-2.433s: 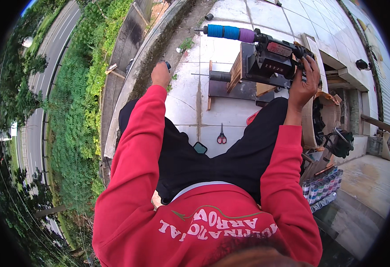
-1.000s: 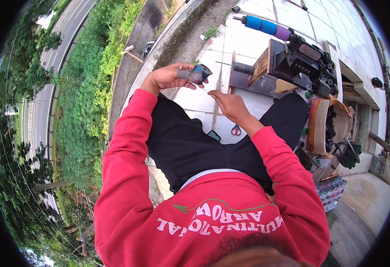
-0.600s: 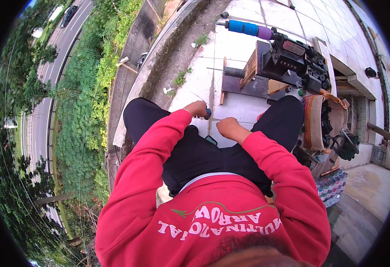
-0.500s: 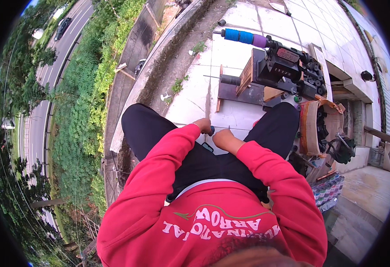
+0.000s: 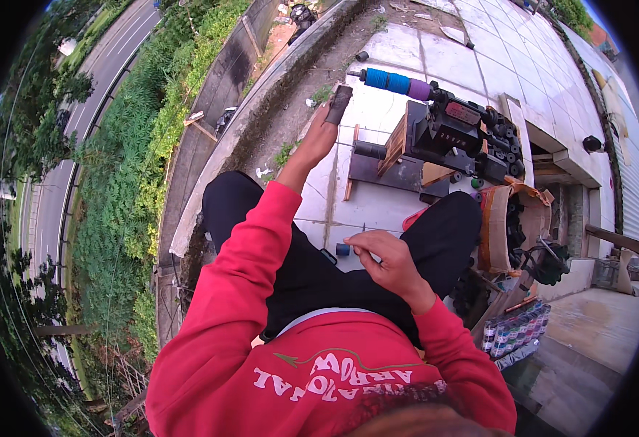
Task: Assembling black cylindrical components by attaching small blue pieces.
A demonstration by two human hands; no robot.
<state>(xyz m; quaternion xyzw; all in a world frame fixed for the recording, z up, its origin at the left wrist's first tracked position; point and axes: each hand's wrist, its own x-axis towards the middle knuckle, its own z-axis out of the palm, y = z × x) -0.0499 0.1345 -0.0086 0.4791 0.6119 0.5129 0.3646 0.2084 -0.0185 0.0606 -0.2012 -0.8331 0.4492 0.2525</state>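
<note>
I sit on pale paving tiles in a red sweatshirt and black trousers. My left hand is stretched forward over the tiles and grips a small dark oblong piece at its fingertips. My right hand rests over my lap with its fingers curled together; whether anything thin is pinched in them I cannot tell. A small blue object lies on the tile between my legs, just left of that hand.
A black machine on a wooden base stands ahead, with a blue and purple roller behind it. An open cardboard box of dark parts and stacked colourful cans sit at right. A concrete gutter runs at left.
Both hands were together at my lap; my left arm has since reached forward with the dark piece. My right hand stays near the lap.
</note>
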